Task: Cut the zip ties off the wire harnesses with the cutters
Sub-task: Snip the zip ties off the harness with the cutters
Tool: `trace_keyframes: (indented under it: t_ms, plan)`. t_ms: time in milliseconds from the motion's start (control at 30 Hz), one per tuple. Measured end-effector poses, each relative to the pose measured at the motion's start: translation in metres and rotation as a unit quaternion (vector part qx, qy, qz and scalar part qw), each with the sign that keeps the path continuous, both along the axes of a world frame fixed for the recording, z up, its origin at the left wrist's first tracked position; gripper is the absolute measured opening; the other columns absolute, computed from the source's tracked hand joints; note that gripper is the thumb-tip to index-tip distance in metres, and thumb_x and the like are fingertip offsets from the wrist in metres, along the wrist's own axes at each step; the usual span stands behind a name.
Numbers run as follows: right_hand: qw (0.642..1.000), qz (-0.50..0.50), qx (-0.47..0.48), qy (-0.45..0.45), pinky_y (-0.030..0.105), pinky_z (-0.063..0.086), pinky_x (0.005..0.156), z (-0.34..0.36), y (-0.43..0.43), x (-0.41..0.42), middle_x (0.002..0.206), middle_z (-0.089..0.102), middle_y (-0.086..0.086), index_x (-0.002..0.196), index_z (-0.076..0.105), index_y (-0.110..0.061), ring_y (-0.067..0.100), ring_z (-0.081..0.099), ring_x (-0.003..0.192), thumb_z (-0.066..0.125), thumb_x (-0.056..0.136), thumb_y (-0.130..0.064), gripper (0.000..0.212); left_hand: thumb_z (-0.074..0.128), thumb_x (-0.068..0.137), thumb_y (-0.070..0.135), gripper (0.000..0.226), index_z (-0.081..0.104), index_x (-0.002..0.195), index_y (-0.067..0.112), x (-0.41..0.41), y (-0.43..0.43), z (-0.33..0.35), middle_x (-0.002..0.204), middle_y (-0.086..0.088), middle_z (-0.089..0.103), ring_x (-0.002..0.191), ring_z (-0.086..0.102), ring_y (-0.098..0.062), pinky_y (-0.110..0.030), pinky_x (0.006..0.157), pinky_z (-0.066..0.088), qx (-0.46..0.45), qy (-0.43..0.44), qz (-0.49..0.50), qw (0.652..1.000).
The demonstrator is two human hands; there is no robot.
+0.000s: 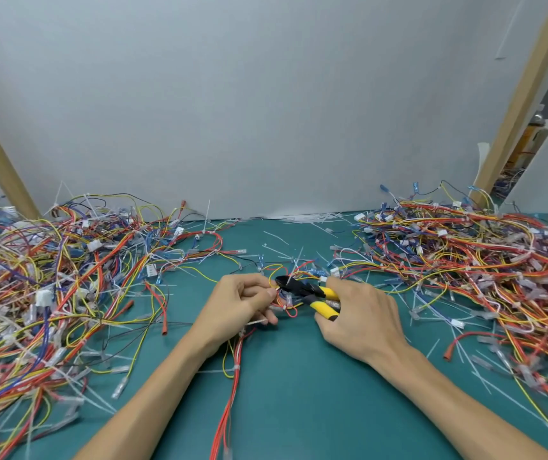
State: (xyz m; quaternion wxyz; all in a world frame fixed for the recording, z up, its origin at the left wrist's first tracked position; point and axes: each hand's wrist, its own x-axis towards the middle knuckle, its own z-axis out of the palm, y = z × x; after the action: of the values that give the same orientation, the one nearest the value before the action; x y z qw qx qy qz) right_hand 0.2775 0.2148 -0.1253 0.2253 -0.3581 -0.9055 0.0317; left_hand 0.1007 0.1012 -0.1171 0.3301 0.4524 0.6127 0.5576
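Cutters [305, 291], gripped in the right hand [358, 322], point their black tip toward the left hand [237, 302]; it pinches a wire harness [282, 302] between both hands.

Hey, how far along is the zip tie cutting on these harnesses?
Done: cut zip ties litter the mat near the wall. In hand: left hand pinches a harness, right hand holds the cutters at it. Left: harness piles on both sides, some still tied.

2 bare forearms run to a bare left hand [236, 303] and right hand [360, 315].
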Motion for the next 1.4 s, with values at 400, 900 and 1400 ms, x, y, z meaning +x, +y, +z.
trace_keyframes:
  t_ms: [400, 900, 1400]
  plan:
    - [0.995, 0.066, 0.075, -0.021, 0.032, 0.03, 0.063, 0.008, 0.008, 0.007, 0.082, 0.055, -0.005, 0.09, 0.043, -0.025, 0.025, 0.054, 0.078, 0.065, 0.078, -0.037, 0.028, 0.06, 0.092, 0.011, 0.026, 0.057, 0.066, 0.013, -0.005, 0.003, 0.002, 0.048, 0.008, 0.034, 0.042, 0.021, -0.006, -0.015, 0.041, 0.017, -0.007, 0.035, -0.023, 0.999]
    - [0.998, 0.053, 0.021, -0.031, 0.032, 0.034, 0.053, 0.005, 0.008, 0.006, 0.061, 0.035, -0.011, 0.077, 0.033, -0.026, 0.021, 0.041, 0.064, 0.049, 0.074, -0.047, 0.026, 0.053, 0.095, 0.002, 0.026, 0.058, 0.07, 0.01, 0.0, 0.001, 0.005, 0.048, 0.007, 0.039, 0.041, 0.023, -0.006, -0.017, 0.04, 0.018, -0.026, 0.048, -0.004, 0.999]
    - [0.998, 0.031, 0.043, -0.021, 0.034, 0.038, 0.07, 0.002, 0.006, 0.007, 0.087, 0.05, -0.01, 0.097, 0.047, -0.027, 0.021, 0.048, 0.083, 0.056, 0.077, -0.046, 0.029, 0.051, 0.097, 0.003, 0.025, 0.056, 0.073, 0.008, 0.004, -0.001, 0.008, 0.044, 0.012, 0.037, 0.04, 0.02, -0.006, -0.014, 0.04, 0.017, -0.027, 0.038, 0.002, 0.999]
